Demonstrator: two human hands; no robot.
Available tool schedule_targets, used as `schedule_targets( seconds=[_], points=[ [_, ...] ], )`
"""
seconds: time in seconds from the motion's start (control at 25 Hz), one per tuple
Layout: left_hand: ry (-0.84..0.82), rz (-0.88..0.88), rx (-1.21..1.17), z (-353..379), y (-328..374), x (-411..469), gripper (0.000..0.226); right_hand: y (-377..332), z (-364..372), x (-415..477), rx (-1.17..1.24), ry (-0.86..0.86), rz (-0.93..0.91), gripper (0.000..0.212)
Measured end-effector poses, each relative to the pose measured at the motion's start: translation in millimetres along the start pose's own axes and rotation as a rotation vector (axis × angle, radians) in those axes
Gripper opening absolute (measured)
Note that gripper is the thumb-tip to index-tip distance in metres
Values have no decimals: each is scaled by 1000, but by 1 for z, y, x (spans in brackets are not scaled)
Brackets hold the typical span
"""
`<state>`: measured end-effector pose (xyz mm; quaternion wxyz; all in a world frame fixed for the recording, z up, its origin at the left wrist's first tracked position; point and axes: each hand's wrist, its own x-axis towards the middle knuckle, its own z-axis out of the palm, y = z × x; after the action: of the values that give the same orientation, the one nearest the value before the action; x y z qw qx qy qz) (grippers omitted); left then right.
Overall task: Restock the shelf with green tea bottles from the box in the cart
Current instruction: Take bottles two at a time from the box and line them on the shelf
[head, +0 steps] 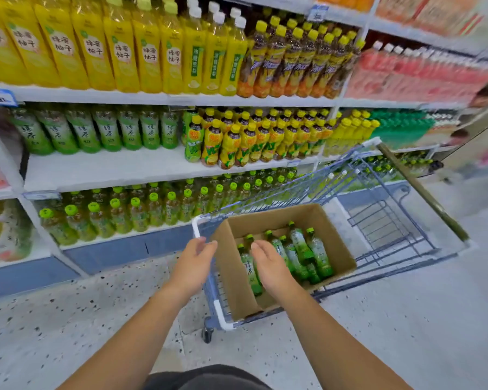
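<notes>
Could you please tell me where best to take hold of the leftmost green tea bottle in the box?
Probably round its labelled middle, coming down from above. The leftmost bottle lies on its side in the open-topped box, cap pointing away, so its body offers the broadest exposed grip. The right hand hovers over the box, nearest.

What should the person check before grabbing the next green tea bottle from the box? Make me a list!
1. Bottles left in the box: ok, several green tea bottles lie inside.
2. The right hand free: ok, open over the bottles, holding nothing.
3. The left hand free: ok, open beside the box's near corner.
4. Room on the shelf: ok, bare space in front of the green tea row.
5. The caps tight: cannot tell.
6. The cart standing still: cannot tell.
</notes>
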<state>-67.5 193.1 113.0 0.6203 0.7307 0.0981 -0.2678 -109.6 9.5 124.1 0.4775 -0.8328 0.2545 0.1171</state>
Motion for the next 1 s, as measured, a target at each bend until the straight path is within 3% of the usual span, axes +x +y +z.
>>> schedule_targets(
  seconds=[0.36,0.72,1.0],
  points=[
    [-51,-62,9,96,-13,22,59,58,-81,32,-99,-10,118,53],
    [-313,-137,222,225,-39,136,60,156,-152,117,-37,142,352,47],
    [-366,-201,306,326,-102,249,56,265,-191,219,-244,96,424,47]
  ],
)
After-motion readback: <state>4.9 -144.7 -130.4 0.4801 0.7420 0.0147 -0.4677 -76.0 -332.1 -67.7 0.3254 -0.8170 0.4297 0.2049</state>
